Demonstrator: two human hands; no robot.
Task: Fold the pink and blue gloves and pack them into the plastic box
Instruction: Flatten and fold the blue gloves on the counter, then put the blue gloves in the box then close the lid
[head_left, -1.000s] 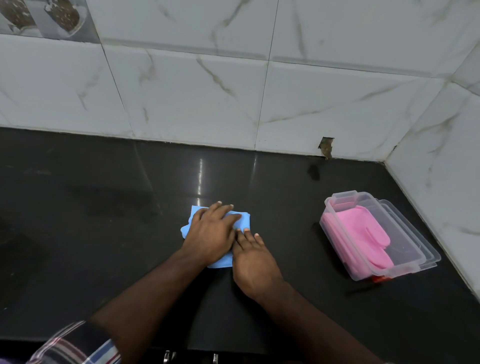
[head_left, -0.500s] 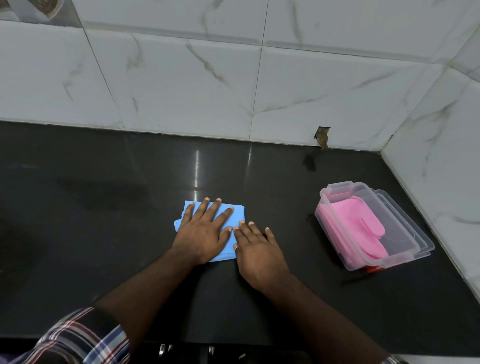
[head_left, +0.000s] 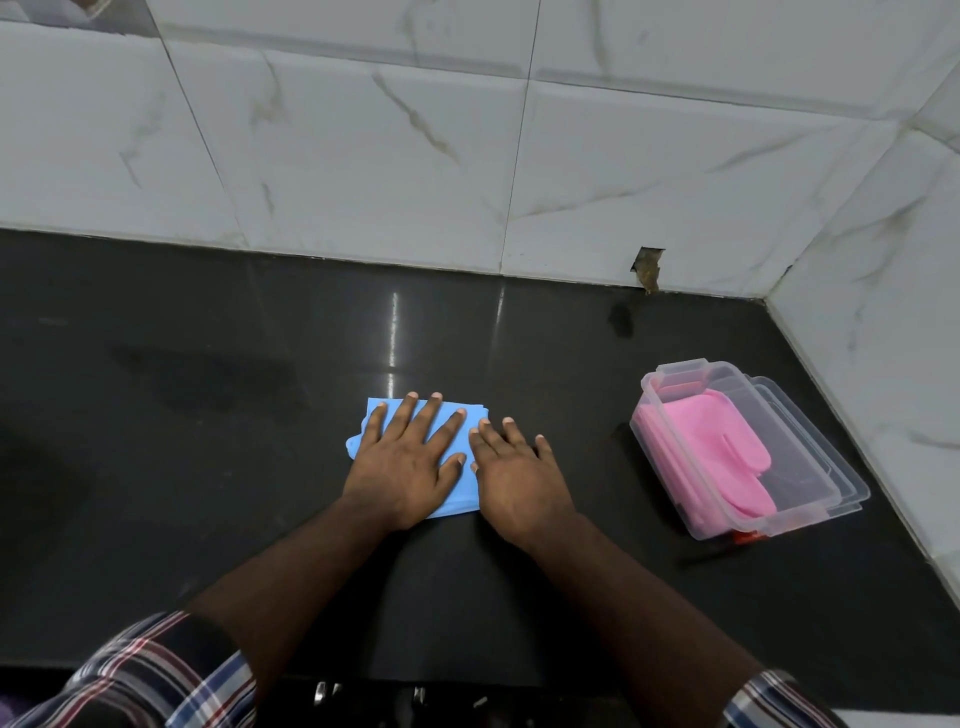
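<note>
Pressing down flat, our left hand lay spread on the folded blue glove on the counter. Our right hand lay flat beside it. Well right of the blue glove, the pink glove sat inside the plastic box.

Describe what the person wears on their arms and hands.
Both hands, left and right, are bare: no gloves or rings show. The forearms are bare too. Each arm has a plaid sleeve, left and right, in blue, white and red checks.
</note>
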